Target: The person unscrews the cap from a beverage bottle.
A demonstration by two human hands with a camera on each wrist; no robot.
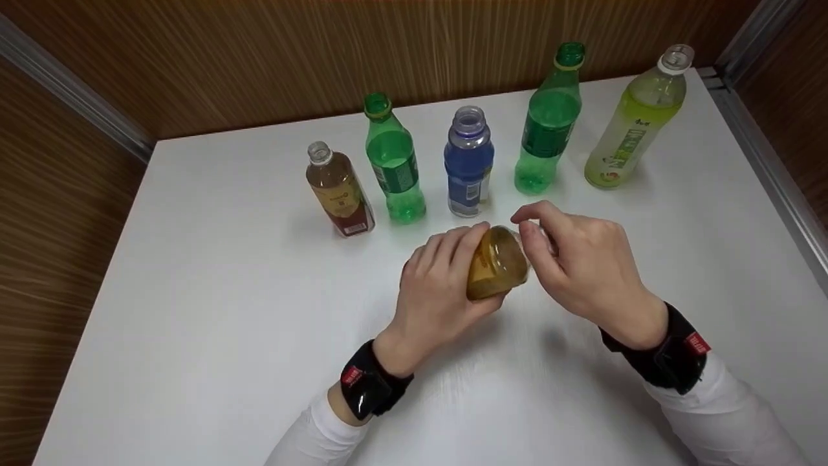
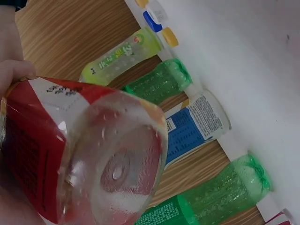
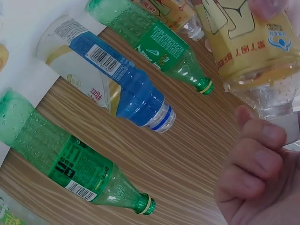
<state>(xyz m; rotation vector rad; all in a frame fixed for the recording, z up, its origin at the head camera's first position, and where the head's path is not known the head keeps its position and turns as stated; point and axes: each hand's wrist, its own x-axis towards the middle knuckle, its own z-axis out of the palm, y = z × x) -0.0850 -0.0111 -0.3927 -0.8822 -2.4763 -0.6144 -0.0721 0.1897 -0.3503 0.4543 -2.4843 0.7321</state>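
Observation:
My left hand (image 1: 463,277) grips a tilted bottle of amber drink (image 1: 497,261) by its body, a little above the white table (image 1: 213,310). In the left wrist view its clear base (image 2: 115,166) and red and white label fill the frame. My right hand (image 1: 527,230) pinches the bottle's top end with thumb and forefinger. The right wrist view shows the yellow label (image 3: 248,42), the clear neck, and a white cap (image 3: 289,127) beside my curled fingers (image 3: 257,157).
Behind my hands stand, in a row and uncapped, a brown tea bottle (image 1: 339,194), a green bottle (image 1: 394,165), a blue bottle (image 1: 468,165), a taller green bottle (image 1: 548,126) and a yellow-green bottle (image 1: 635,123). Loose caps (image 2: 154,21) lie on the table. Wood walls close in three sides.

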